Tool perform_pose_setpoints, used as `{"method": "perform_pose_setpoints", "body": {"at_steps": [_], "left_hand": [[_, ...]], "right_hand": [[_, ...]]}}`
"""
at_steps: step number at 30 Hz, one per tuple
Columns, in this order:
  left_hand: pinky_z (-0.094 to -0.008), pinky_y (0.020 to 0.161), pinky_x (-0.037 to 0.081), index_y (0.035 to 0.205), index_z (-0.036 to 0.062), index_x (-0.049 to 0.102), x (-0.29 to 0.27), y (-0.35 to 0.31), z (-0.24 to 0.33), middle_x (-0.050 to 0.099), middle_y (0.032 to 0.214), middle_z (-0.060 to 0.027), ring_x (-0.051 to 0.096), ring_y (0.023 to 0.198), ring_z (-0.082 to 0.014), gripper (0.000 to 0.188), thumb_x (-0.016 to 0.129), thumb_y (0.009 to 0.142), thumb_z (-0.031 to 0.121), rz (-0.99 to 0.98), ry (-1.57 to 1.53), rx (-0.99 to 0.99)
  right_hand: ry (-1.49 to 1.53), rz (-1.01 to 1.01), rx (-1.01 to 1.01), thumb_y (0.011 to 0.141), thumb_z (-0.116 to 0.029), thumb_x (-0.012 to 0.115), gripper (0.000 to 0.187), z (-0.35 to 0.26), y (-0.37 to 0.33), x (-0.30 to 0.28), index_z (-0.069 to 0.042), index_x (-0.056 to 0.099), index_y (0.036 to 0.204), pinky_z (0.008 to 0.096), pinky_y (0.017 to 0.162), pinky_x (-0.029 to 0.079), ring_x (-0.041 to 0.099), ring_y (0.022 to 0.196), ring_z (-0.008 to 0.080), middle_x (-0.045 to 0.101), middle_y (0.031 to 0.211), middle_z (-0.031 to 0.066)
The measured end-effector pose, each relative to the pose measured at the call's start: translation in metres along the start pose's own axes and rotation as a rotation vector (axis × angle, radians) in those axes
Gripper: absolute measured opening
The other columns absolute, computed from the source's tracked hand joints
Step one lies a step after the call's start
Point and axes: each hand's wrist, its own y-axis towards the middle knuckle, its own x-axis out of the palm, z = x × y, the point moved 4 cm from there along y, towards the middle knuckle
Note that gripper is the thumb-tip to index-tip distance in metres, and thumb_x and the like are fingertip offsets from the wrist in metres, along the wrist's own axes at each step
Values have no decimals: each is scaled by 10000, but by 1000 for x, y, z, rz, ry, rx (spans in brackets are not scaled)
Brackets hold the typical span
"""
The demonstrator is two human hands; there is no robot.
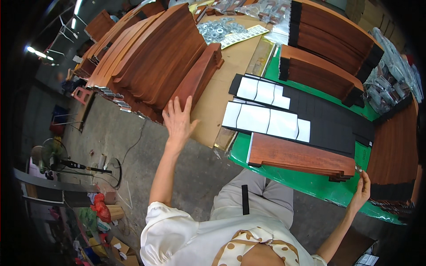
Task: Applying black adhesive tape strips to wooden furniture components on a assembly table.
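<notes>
My left hand [178, 122] is open with its fingers spread. Its fingertips rest on the near end of a reddish-brown wooden panel [194, 77] that lies beside a tall stack of similar panels [159, 53]. At the right, my right hand [363, 189] is closed in a pinch at the end of another brown panel [297, 155]. Something small and shiny shows at those fingertips, too small to name. That panel lies along the near edge of the green tabletop [284, 176], next to black strips [330, 135] with white sheets [266, 119] on them.
More brown panels with black ends [335, 37] are stacked at the far right, and another stack [392, 146] stands right of my right hand. Loose metal pieces [219, 31] lie on the cardboard [242, 24] at the back. A fan [55, 157] stands on the floor at left.
</notes>
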Motion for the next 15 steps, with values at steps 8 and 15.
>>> {"method": "perform_pose_setpoints", "body": {"at_steps": [8, 15], "left_hand": [[-304, 717, 489, 1106, -25, 609, 27, 8, -84, 669, 798, -148, 628, 732, -204, 361, 684, 812, 170, 132, -950, -469], [-261, 810, 452, 1103, -52, 578, -19, -12, -31, 632, 997, -61, 567, 881, -115, 308, 661, 840, 85, 26, -1577, -544]], "right_hand": [[20, -38, -75, 956, -65, 511, 186, -28, -1, 20, 16, 649, 1053, 268, 906, 432, 577, 984, 133, 639, 1043, 49], [-59, -109, -473, 821, 115, 548, 187, -127, -5, 78, 31, 654, 950, 287, 849, 478, 617, 975, 198, 660, 996, 108]]}}
